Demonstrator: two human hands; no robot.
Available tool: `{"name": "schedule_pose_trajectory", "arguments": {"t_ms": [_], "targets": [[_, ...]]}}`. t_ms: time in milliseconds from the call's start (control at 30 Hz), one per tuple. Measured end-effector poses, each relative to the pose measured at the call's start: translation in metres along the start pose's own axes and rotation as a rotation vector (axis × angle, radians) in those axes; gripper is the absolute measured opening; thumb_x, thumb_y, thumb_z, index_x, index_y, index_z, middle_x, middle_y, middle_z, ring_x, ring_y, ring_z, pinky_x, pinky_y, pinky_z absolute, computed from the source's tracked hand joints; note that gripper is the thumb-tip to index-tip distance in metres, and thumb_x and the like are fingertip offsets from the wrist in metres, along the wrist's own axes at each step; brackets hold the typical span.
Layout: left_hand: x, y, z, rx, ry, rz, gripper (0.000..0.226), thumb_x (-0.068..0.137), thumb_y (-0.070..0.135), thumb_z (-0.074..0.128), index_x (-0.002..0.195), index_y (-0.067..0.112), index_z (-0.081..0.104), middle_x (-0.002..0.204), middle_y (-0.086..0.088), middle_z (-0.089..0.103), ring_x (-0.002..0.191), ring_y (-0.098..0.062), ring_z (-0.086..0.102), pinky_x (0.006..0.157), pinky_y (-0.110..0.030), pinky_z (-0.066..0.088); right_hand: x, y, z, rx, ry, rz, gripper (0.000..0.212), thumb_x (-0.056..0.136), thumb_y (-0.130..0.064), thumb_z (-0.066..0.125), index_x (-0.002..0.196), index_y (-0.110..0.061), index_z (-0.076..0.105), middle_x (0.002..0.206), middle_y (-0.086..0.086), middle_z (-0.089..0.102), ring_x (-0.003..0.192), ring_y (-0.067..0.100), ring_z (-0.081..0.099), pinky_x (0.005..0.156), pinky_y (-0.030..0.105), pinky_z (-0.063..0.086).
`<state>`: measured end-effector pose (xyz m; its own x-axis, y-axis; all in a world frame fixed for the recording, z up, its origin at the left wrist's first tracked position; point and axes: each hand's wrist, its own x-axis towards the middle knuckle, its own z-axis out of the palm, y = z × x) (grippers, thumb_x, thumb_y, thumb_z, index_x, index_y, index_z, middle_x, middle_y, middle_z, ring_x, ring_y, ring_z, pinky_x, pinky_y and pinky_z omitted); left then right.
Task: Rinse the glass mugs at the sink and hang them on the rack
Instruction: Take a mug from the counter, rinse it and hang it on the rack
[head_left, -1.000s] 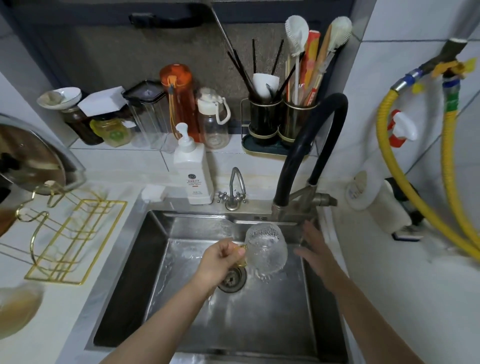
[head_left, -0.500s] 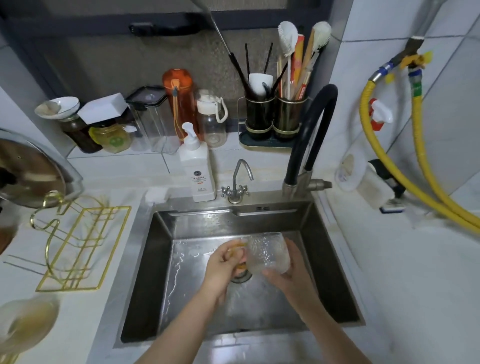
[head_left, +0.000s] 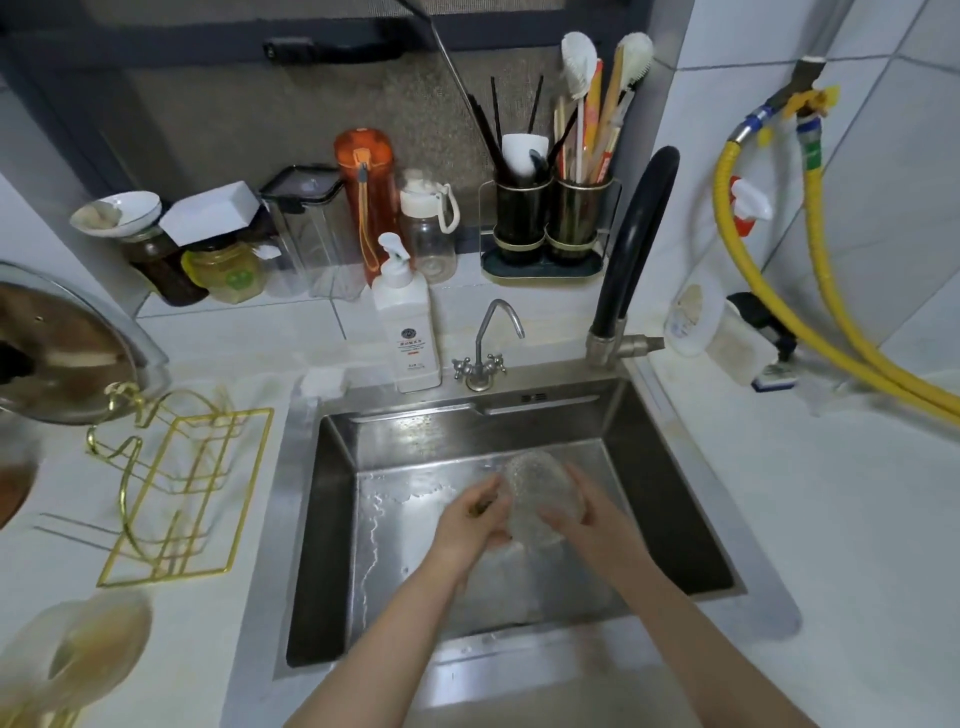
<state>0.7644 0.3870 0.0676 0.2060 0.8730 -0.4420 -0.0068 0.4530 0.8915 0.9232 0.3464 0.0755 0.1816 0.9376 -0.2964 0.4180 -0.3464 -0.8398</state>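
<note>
Head view: a glass mug (head_left: 540, 499) is held over the middle of the sink (head_left: 332, 519), nearer its back wall than its front edge. The left hand (head_left: 470, 525) is curled around the mug's left side, where a gold handle is pinched; the right hand (head_left: 582, 512) is wrapped round the mug's right side, fingers bent against the glass. Both forearms are laid across the sink's front edge. Bare steel is seen to the left, right and front of the hands.

A gold rack (head_left: 176, 493) is set on the counter (head_left: 779, 519) just beside the sink's left edge, well apart from the mug. A second mug (head_left: 67, 660) is seen blurred at the counter's front-left corner. A soap bottle (head_left: 408, 332), a small tap (head_left: 485, 348) and a black faucet (head_left: 631, 254) are lined along the sink's back edge.
</note>
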Motion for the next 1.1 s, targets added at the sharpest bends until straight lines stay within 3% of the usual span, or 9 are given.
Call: {"name": "schedule_pose_trajectory", "arguments": {"t_ms": [167, 267, 500, 633, 733, 800, 867, 967, 1100], "targets": [[-0.003, 0.005, -0.017, 0.001, -0.008, -0.139, 0.033, 0.089, 0.031, 0.062, 0.119, 0.018, 0.059, 0.097, -0.010, 0.066, 0.068, -0.020, 0.063, 0.062, -0.028, 0.059, 0.001, -0.007, 0.015, -0.014, 0.052, 0.098, 0.088, 0.071, -0.068, 0.062, 0.143, -0.025, 0.034, 0.140, 0.001, 0.049, 0.123, 0.024, 0.052, 0.104, 0.042, 0.043], [-0.011, 0.008, -0.023, 0.044, -0.017, -0.154, 0.027, 0.091, 0.037, 0.056, 0.111, 0.019, 0.061, 0.090, -0.006, 0.067, 0.070, -0.020, 0.066, 0.077, -0.038, 0.057, 0.006, -0.004, 0.023, -0.003, 0.117, 0.130, 0.094, 0.053, -0.082, 0.060, 0.124, -0.021, 0.053, 0.116, 0.002, 0.065, 0.104, 0.022, 0.063, 0.093, 0.045, 0.051], [-0.024, 0.001, -0.040, 0.127, 0.104, -0.144, 0.025, 0.093, 0.042, 0.049, 0.101, 0.019, 0.058, 0.086, 0.003, 0.057, 0.079, -0.013, 0.054, 0.076, -0.031, 0.046, -0.004, -0.021, 0.043, 0.037, 0.155, 0.116, 0.048, 0.072, -0.053, 0.072, 0.092, -0.012, 0.057, 0.075, -0.005, 0.056, 0.066, 0.010, 0.053, 0.058, 0.020, 0.039], [-0.031, 0.004, -0.049, 0.131, 0.176, -0.113, 0.036, 0.094, 0.039, 0.051, 0.067, 0.015, 0.053, 0.065, 0.002, 0.048, 0.062, -0.011, 0.045, 0.067, -0.027, 0.041, 0.000, -0.036, 0.053, 0.096, 0.150, 0.067, 0.049, 0.072, -0.046, 0.076, 0.099, -0.012, 0.055, 0.085, -0.003, 0.060, 0.074, 0.009, 0.057, 0.063, 0.023, 0.043], [-0.041, 0.008, -0.055, 0.044, 0.230, -0.094, 0.038, 0.093, 0.039, 0.052, 0.064, 0.015, 0.052, 0.057, 0.002, 0.045, 0.057, -0.013, 0.041, 0.059, -0.026, 0.036, 0.001, -0.052, 0.058, 0.114, 0.097, 0.021, 0.042, 0.075, -0.042, 0.075, 0.101, -0.018, 0.051, 0.087, -0.006, 0.059, 0.074, 0.002, 0.055, 0.059, 0.019, 0.040], [-0.050, 0.011, -0.061, -0.007, 0.252, -0.077, 0.030, 0.094, 0.036, 0.053, 0.070, 0.017, 0.056, 0.058, 0.004, 0.053, 0.059, -0.011, 0.047, 0.060, -0.023, 0.039, 0.000, -0.063, 0.061, 0.110, 0.048, -0.023, 0.040, 0.078, -0.037, 0.074, 0.103, -0.017, 0.051, 0.088, -0.004, 0.059, 0.073, 0.002, 0.054, 0.060, 0.019, 0.040], [-0.059, 0.015, -0.065, -0.128, 0.268, -0.046, 0.010, 0.094, 0.028, 0.054, 0.099, 0.021, 0.058, 0.084, 0.000, 0.067, 0.072, -0.010, 0.060, 0.067, -0.019, 0.048, 0.000, -0.071, 0.067, 0.118, -0.007, -0.069, 0.044, 0.079, -0.036, 0.074, 0.110, -0.015, 0.051, 0.101, -0.001, 0.059, 0.084, 0.012, 0.057, 0.072, 0.025, 0.044], [-0.073, 0.016, -0.075, -0.192, 0.295, 0.006, 0.037, 0.093, 0.026, 0.055, 0.130, 0.025, 0.050, 0.120, -0.004, 0.063, 0.102, -0.014, 0.063, 0.080, -0.018, 0.051, 0.001, -0.077, 0.080, 0.115, -0.099, -0.124, 0.054, 0.080, -0.037, 0.072, 0.124, -0.017, 0.048, 0.114, -0.003, 0.054, 0.103, 0.015, 0.053, 0.092, 0.034, 0.044], [-0.089, 0.014, -0.090, -0.194, 0.401, 0.044, 0.052, 0.080, 0.048, 0.066, 0.126, 0.027, 0.057, 0.121, 0.002, 0.064, 0.107, -0.012, 0.063, 0.091, -0.029, 0.052, 0.004, -0.083, 0.101, 0.156, -0.220, -0.175, 0.058, 0.077, -0.036, 0.074, 0.130, -0.026, 0.051, 0.130, -0.006, 0.057, 0.116, 0.016, 0.055, 0.102, 0.044, 0.046]]}}
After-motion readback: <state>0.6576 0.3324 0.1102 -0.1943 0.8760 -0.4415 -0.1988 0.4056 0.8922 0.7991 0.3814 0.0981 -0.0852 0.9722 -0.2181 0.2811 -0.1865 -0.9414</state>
